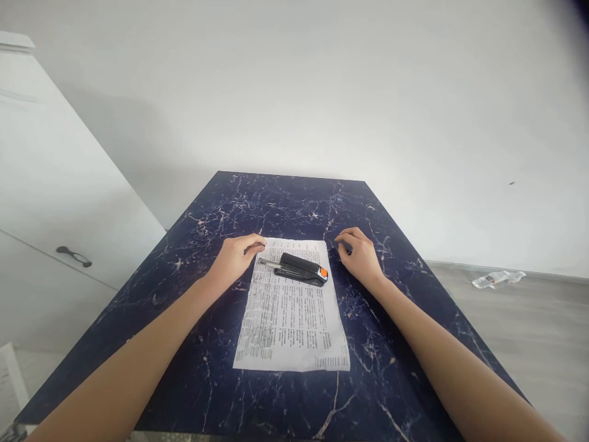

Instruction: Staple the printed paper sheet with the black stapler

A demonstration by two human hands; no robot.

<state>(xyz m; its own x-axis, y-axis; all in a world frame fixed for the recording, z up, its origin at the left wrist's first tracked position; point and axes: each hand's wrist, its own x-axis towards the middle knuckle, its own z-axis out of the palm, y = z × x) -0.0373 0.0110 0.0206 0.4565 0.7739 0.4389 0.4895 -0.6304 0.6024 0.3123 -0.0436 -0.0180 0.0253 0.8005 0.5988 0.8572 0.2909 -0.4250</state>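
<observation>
A printed sheet of paper (292,313) lies flat on a dark blue marbled table (294,202). A black stapler (299,269) with an orange tip rests across the sheet's far end. My left hand (237,258) rests on the table at the sheet's far left corner, fingers curled, fingertips touching the paper's edge. My right hand (361,255) lies at the far right corner, fingers curled loosely near the paper's edge. Neither hand touches the stapler.
A white cabinet (59,202) with a dark handle (73,255) stands to the left of the table. A white wall rises behind. On the grey floor at the right lies a clear plastic bottle (497,279).
</observation>
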